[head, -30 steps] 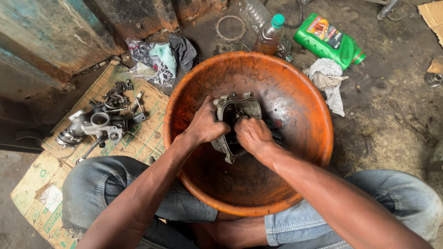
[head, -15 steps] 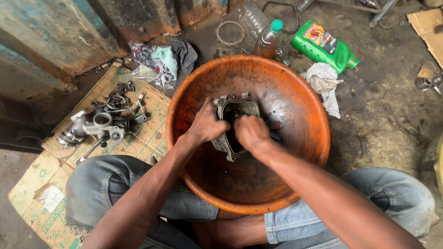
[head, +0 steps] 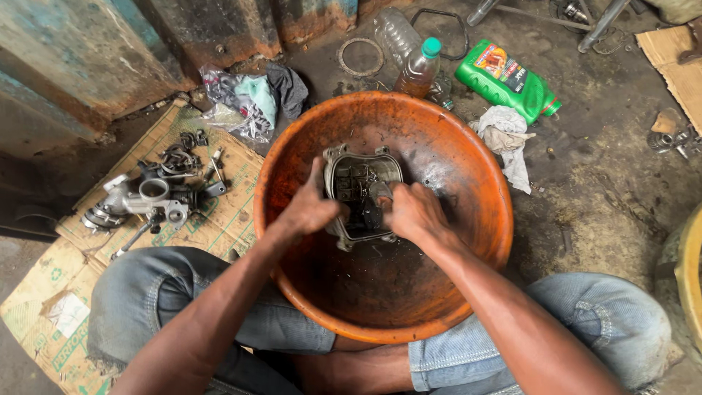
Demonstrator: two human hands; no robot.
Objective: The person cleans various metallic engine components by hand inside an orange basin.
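Centre frame: left hand [head: 311, 208] grips the grey metal cover [head: 360, 192] by its side, steadying it open-face-up inside the orange basin [head: 482, 183] while right hand [head: 415, 212], fingers curled, works inside it.

Both hands cover the near sides of the metal cover [head: 362, 192]; a yellow rim [head: 689, 271] is cut off at the right edge.

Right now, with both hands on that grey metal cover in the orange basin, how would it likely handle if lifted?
The metal cover looks like a cast part, so probably rigid and heavy for its size. It and the basin look wet and grimy, so likely slippery. The left hand and right hand grip opposite sides, which suggests it needs two hands.
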